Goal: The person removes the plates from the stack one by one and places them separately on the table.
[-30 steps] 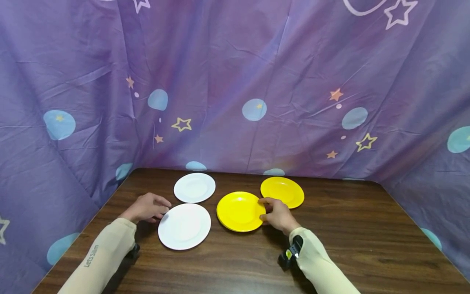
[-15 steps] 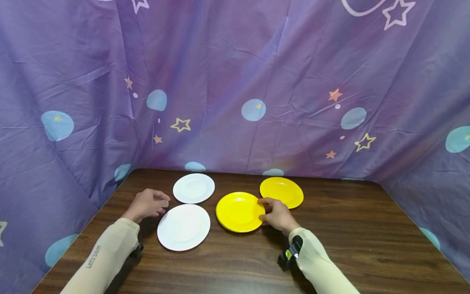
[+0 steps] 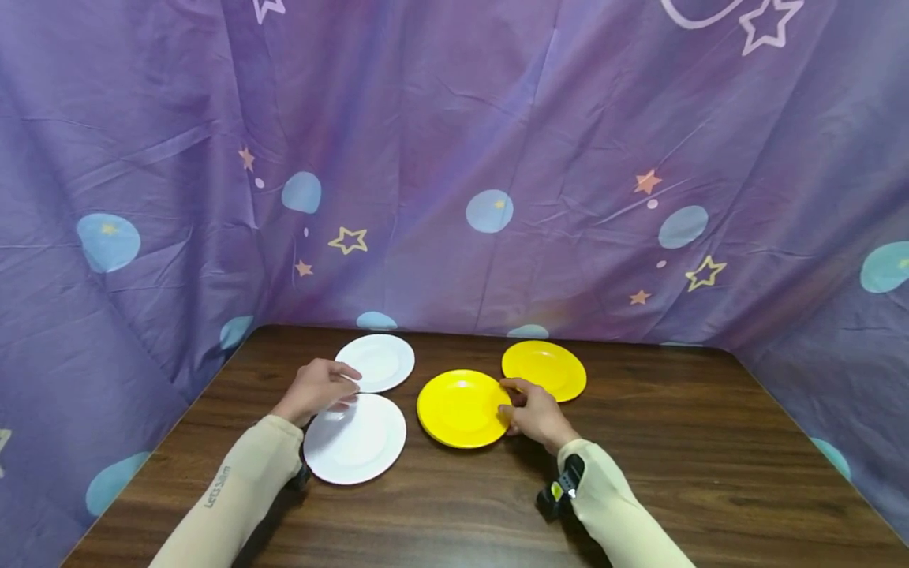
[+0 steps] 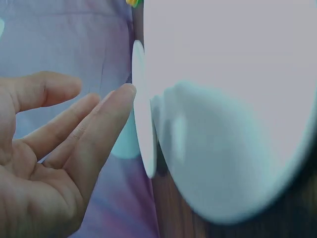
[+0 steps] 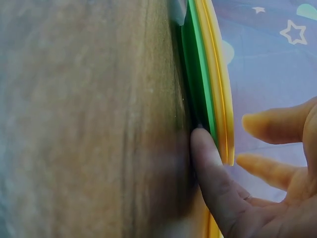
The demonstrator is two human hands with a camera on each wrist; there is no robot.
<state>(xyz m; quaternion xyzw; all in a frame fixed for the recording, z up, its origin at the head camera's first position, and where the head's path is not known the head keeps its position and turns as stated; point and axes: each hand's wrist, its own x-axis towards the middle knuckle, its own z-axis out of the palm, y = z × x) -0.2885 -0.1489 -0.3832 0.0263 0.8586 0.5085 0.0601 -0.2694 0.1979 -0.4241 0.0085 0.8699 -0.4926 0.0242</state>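
Note:
My left hand [image 3: 319, 389] hovers over the rear edge of the near white plate [image 3: 355, 450], its fingers over the near-left rim of the far white plate [image 3: 383, 356]. In the left wrist view the left hand [image 4: 54, 144] has its fingers spread and grips nothing. My right hand [image 3: 536, 414] is at the right rim of the near yellow plate [image 3: 458, 410]. In the right wrist view a green rim [image 5: 200, 74] lies under the yellow rim [image 5: 223, 99]. One fingertip of the right hand [image 5: 257, 178] is beside the green rim; the others stand apart above the yellow one.
Another yellow plate [image 3: 547, 367] lies behind the right hand. The brown wooden table [image 3: 675, 442] ends at a purple curtain [image 3: 426, 158] printed with stars. Dark wrist devices [image 3: 564, 489] sit at the sleeves.
My left hand has moved right, from beside the near white plate's left rim to over its rear edge. The right thumb has lifted slightly; the plates have not moved.

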